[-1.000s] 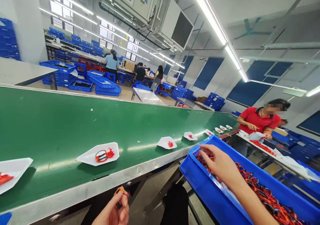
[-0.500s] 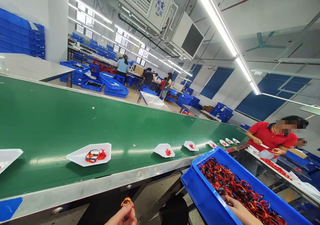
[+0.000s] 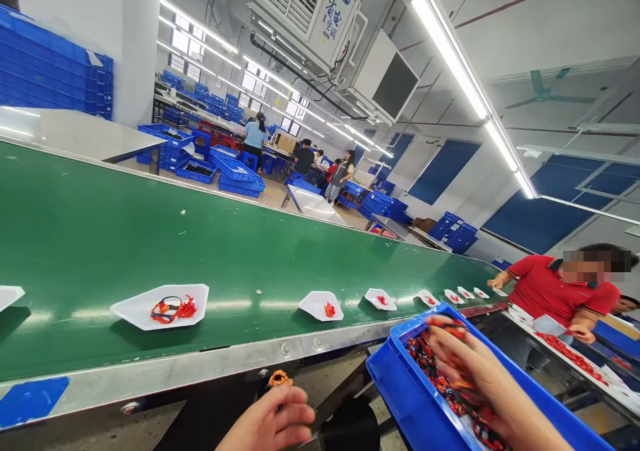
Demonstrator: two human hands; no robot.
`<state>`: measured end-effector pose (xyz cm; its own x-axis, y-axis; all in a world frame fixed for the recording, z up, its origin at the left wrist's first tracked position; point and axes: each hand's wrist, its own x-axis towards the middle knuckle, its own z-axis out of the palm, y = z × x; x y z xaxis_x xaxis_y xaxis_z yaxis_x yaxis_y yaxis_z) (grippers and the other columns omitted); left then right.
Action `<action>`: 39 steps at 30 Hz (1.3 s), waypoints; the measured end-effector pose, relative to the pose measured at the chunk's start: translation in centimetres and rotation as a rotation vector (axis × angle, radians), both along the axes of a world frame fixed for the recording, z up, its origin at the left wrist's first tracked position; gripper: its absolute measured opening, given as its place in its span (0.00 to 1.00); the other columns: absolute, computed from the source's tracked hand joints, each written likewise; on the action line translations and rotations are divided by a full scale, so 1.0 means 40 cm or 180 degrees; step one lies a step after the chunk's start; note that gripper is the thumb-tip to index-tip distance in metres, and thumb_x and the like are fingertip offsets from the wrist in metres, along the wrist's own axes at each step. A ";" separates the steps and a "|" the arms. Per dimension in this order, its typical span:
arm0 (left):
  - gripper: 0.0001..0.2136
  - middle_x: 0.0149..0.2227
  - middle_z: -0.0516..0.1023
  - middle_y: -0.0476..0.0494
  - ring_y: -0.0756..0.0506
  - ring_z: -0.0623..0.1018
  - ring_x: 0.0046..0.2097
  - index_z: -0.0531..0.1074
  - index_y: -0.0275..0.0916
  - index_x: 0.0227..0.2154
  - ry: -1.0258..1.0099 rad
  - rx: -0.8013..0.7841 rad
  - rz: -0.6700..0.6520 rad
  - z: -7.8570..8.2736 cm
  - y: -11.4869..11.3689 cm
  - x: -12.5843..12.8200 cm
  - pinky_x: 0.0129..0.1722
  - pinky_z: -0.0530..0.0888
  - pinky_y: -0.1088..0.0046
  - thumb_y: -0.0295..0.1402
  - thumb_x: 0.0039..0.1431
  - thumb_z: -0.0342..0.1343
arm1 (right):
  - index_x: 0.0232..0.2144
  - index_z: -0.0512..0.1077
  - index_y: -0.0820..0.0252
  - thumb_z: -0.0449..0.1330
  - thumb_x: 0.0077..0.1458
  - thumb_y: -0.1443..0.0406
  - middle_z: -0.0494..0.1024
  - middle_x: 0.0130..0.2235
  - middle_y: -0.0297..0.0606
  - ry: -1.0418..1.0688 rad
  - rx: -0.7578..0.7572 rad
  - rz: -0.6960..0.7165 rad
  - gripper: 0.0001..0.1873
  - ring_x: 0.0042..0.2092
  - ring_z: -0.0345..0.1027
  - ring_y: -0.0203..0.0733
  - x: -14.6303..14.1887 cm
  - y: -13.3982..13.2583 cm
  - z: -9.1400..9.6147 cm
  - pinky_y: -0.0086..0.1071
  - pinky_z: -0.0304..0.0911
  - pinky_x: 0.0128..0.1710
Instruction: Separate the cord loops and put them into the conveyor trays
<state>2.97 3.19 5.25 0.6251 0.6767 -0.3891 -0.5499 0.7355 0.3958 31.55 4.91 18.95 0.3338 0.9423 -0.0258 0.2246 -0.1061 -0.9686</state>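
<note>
Right hand (image 3: pixel 473 361) lifted over the one bin (image 3: pixel 407 391), curled round blurry bands (image 3: pixel 447 324); left hand (image 3: pixel 283 414) pinches one loop (image 3: pixel 280 377); 8+ trays (image 3: pixel 138 310).

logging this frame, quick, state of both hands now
Left hand: holding an orange-and-black looped band, fingers loosely curled.
Right hand: blurred, over the rectangular blue plastic bin; grip cannot be told.

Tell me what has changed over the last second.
The white trays drifted left along the green belt. The right hand drew back through the blue bin, then went forward again, red-orange loops about its blurred fingers. The left hand spread its fingers, keeping an orange loop by the thumb. The red-shirted co-worker's hand reached to the belt. The bin stayed beside the belt.
</note>
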 end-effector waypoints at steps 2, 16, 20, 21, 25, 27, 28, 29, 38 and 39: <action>0.17 0.41 0.76 0.40 0.44 0.75 0.40 0.72 0.37 0.38 -0.0162 -0.0004 0.0085 0.044 0.007 0.003 0.40 0.70 0.66 0.45 0.53 0.53 | 0.43 0.65 0.56 0.60 0.48 0.53 0.61 0.19 0.25 -0.0320 0.0047 0.0536 0.22 0.16 0.51 0.30 -0.155 0.020 -0.014 0.24 0.48 0.14; 0.14 0.21 0.74 0.43 0.47 0.74 0.24 0.70 0.35 0.21 -0.0422 -0.0533 0.1710 0.068 0.080 -0.137 0.27 0.73 0.69 0.36 0.58 0.48 | 0.41 0.67 0.56 0.58 0.46 0.70 0.73 0.41 0.37 -0.2118 0.1660 0.1934 0.17 0.43 0.63 0.45 -0.610 0.050 -0.252 0.39 0.59 0.44; 0.13 0.22 0.74 0.42 0.46 0.74 0.24 0.69 0.34 0.21 -0.0660 -0.0570 0.1735 0.071 0.090 -0.147 0.26 0.73 0.68 0.34 0.58 0.48 | 0.45 0.66 0.54 0.61 0.44 0.70 0.71 0.46 0.37 -0.1961 0.1571 0.2163 0.23 0.48 0.61 0.45 -0.597 0.051 -0.235 0.39 0.57 0.50; 0.12 0.23 0.74 0.42 0.45 0.75 0.25 0.69 0.34 0.22 -0.0704 -0.0605 0.1724 0.072 0.091 -0.150 0.26 0.73 0.67 0.34 0.57 0.49 | 0.47 0.65 0.54 0.62 0.44 0.70 0.70 0.47 0.38 -0.1927 0.1558 0.2208 0.25 0.49 0.61 0.45 -0.595 0.048 -0.233 0.40 0.57 0.51; 0.08 0.26 0.74 0.43 0.45 0.76 0.28 0.69 0.35 0.24 -0.0853 -0.0689 0.1771 0.072 0.088 -0.158 0.28 0.74 0.67 0.33 0.55 0.52 | 0.50 0.63 0.53 0.63 0.43 0.70 0.68 0.50 0.39 -0.1867 0.1614 0.2189 0.29 0.52 0.59 0.45 -0.600 0.030 -0.225 0.39 0.57 0.52; 0.06 0.26 0.75 0.44 0.46 0.76 0.28 0.70 0.35 0.25 -0.0855 -0.0670 0.1844 0.065 0.088 -0.160 0.27 0.74 0.69 0.31 0.55 0.52 | 0.52 0.62 0.53 0.64 0.45 0.68 0.69 0.49 0.39 -0.1988 0.1708 0.2077 0.30 0.49 0.61 0.45 -0.609 0.020 -0.217 0.39 0.59 0.49; 0.06 0.26 0.75 0.44 0.46 0.76 0.28 0.70 0.35 0.27 -0.0837 -0.0658 0.1866 0.061 0.088 -0.160 0.26 0.73 0.70 0.31 0.55 0.52 | 0.52 0.62 0.52 0.64 0.46 0.67 0.70 0.47 0.39 -0.2139 0.1770 0.2051 0.30 0.46 0.62 0.45 -0.613 0.017 -0.213 0.38 0.60 0.46; 0.06 0.27 0.75 0.44 0.46 0.76 0.27 0.71 0.34 0.28 -0.0815 -0.0647 0.1872 0.056 0.089 -0.159 0.26 0.73 0.70 0.31 0.54 0.52 | 0.53 0.63 0.51 0.63 0.47 0.66 0.71 0.44 0.39 -0.2339 0.1848 0.2049 0.29 0.43 0.63 0.45 -0.616 0.014 -0.211 0.38 0.61 0.43; 0.07 0.27 0.76 0.43 0.48 0.76 0.27 0.71 0.33 0.32 -0.0762 -0.0558 0.1857 0.038 0.093 -0.143 0.30 0.75 0.70 0.31 0.56 0.52 | 0.30 0.73 0.58 0.56 0.56 0.64 0.73 0.30 0.35 -0.1148 0.1568 0.1703 0.07 0.32 0.63 0.38 -0.592 0.032 -0.236 0.30 0.58 0.32; 0.06 0.28 0.76 0.42 0.47 0.77 0.29 0.71 0.33 0.32 -0.0745 -0.0561 0.1833 0.038 0.091 -0.142 0.32 0.76 0.68 0.31 0.54 0.53 | 0.29 0.73 0.58 0.56 0.56 0.62 0.72 0.29 0.34 -0.0583 0.1266 0.1597 0.08 0.31 0.63 0.36 -0.589 0.035 -0.238 0.29 0.58 0.31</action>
<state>-2.71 6.82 6.76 0.2627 0.8675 -0.4224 -0.9331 0.3399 0.1176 8.00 6.32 9.43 -0.1816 0.9106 0.3713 0.3184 0.4117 -0.8539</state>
